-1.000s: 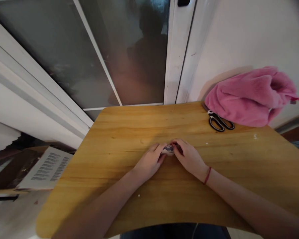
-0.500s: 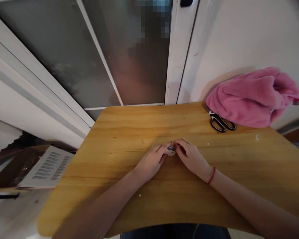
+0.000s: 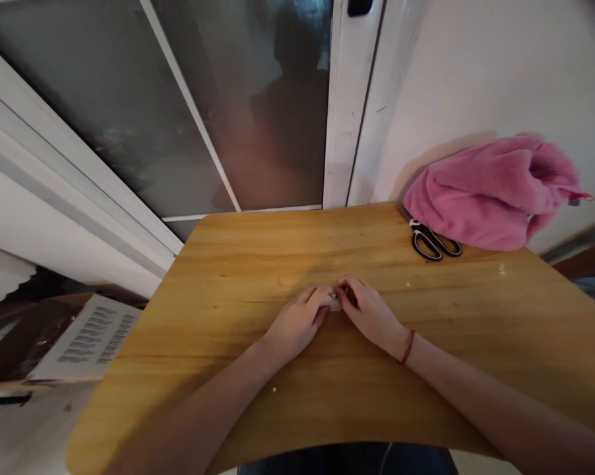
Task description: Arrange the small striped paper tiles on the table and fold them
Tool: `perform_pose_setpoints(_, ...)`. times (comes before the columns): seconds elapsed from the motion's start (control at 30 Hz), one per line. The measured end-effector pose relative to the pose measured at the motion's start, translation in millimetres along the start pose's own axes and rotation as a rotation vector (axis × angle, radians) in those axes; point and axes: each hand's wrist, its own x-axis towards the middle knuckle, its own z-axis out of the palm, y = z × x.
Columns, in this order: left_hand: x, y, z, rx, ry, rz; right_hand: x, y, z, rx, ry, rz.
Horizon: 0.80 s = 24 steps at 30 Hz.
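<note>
Close together over the middle of the wooden table (image 3: 218, 369), both of my hands meet at a small whitish object (image 3: 334, 304) with a darker upper part. My left hand (image 3: 300, 321) grips it from the left, fingers curled around it. From the right, the bent fingertips of my right hand (image 3: 371, 313) are pinched together at its edge. The fingers cover most of the object, so its kind does not show. A red string bracelet (image 3: 408, 348) circles my right wrist.
Black-handled scissors (image 3: 432, 243) lie partly under a pink plush cloth (image 3: 485, 194) at the back right. Small white scraps dot the tabletop. A cardboard box (image 3: 87, 340) stands left of the table, and a glass-panelled door (image 3: 272, 145) rises behind it.
The camera view has shifted slightly. My right fingertips now cover more of the whitish object's top; both hands stay together around it.
</note>
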Motion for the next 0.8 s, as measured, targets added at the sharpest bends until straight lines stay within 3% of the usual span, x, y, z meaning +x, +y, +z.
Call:
perform_pose_setpoints(0.47,-5.2,1.0,-3.0,0.073,-0.068,-0.071,-3.4,-1.4,-2.4,0.161,-0.102,-0.053)
perform_pose_setpoints(0.67,-7.6,1.6,-3.1,0.012,-0.062,-0.096,-5.8,-2.3,-7.3,0.122,-0.276,-0.128)
perform_pose_setpoints(0.8,-5.9,3.8,0.8,-0.023,-0.039,-0.081,-3.1,1.7,-2.3,0.103,-0.263,-0.095)
